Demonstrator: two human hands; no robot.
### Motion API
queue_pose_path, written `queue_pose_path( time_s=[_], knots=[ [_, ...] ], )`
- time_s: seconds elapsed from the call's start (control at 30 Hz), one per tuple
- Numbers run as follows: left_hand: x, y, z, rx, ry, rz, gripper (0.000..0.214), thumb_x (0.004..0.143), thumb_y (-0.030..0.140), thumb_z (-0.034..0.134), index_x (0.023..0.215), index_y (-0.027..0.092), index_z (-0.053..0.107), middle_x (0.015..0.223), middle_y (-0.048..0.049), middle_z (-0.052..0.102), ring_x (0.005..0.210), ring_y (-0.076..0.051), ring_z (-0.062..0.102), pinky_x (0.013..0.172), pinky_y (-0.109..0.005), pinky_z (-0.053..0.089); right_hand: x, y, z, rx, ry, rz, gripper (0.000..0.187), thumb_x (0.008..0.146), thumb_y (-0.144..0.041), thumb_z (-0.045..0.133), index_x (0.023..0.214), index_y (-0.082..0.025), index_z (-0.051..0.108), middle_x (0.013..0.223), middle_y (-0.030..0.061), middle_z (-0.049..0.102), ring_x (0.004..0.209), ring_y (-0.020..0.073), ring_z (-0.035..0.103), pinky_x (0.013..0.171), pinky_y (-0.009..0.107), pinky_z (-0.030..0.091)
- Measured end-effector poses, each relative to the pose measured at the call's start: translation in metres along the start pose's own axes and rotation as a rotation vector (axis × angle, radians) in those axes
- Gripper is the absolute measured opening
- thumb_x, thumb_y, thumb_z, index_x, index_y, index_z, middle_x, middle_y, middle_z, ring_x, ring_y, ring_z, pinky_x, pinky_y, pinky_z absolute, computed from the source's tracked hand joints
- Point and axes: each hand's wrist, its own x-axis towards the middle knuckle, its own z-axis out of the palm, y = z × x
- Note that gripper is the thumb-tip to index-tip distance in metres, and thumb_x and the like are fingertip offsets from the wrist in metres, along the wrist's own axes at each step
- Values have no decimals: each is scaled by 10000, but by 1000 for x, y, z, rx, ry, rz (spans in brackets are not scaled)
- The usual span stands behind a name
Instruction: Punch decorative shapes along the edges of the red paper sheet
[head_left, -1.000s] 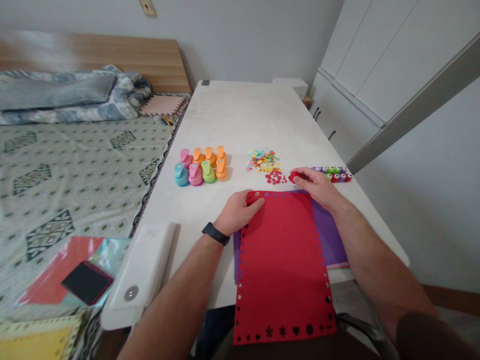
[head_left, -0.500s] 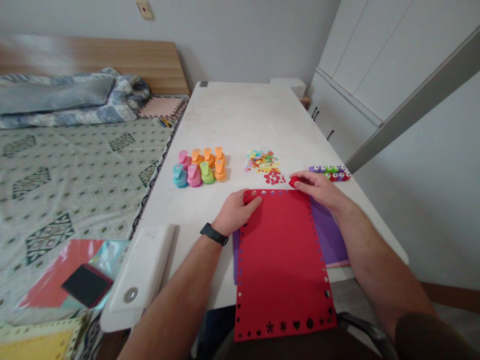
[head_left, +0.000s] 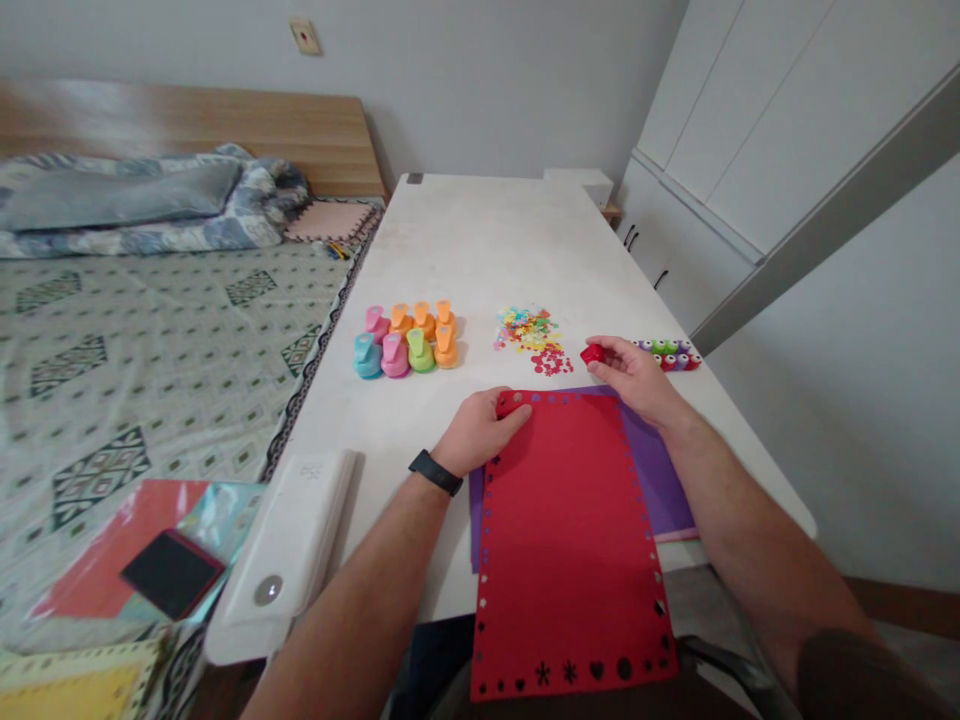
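My left hand (head_left: 491, 425) pinches the top left corner of a red sheet (head_left: 566, 530), with the thumb on top. Small punched shapes, such as hearts and flowers, run along the sheet's edges. Between the fingertips of my right hand (head_left: 630, 375) is a small red craft punch (head_left: 592, 354), held just beyond the sheet's top right corner and apart from it. Purple sheets (head_left: 664, 480) lie beneath the red one. Red punched-out bits (head_left: 551, 361) are scattered left of the punch, beside a pile of multicoloured bits (head_left: 526, 327).
Larger punches (head_left: 420, 350) in pink, orange, green and blue stand in two rows at left. Small purple, green and red punches (head_left: 667, 354) sit behind my right hand. A white device (head_left: 289, 550) lies on the table's left edge, near a dark phone-like object (head_left: 172, 573).
The red punch has come away from the sheet's top edge, carried by my right hand. The red sheet has shifted slightly towards me, with my left hand still on its corner.
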Motion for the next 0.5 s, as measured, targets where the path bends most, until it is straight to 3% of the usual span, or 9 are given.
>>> queue_pose_path(
  time_s=[0.13,0.27,0.5],
  knots=[
    [0,0,1,16,1,-3,354,936,517,558,841,189,652,726,-11,663,656,-165,550,587,-275,376,5,-5,15,-42,14,-13,459,785,-354,786,1169,-196,591,1068,85,714,954,205,681,901,398,563],
    [0,0,1,-5,-1,-5,347,919,513,573,853,184,665,727,-12,665,651,-163,543,583,-270,373,13,-17,32,-209,-69,-76,370,808,-295,733,1146,-202,613,1047,81,729,881,193,679,800,352,560],
    [0,0,2,22,8,1,344,928,502,554,859,184,665,725,-11,662,649,-160,536,587,-269,367,33,-34,56,-337,-168,-133,394,803,-197,642,1194,-221,687,1059,50,772,840,179,695,809,333,553]
  ],
)
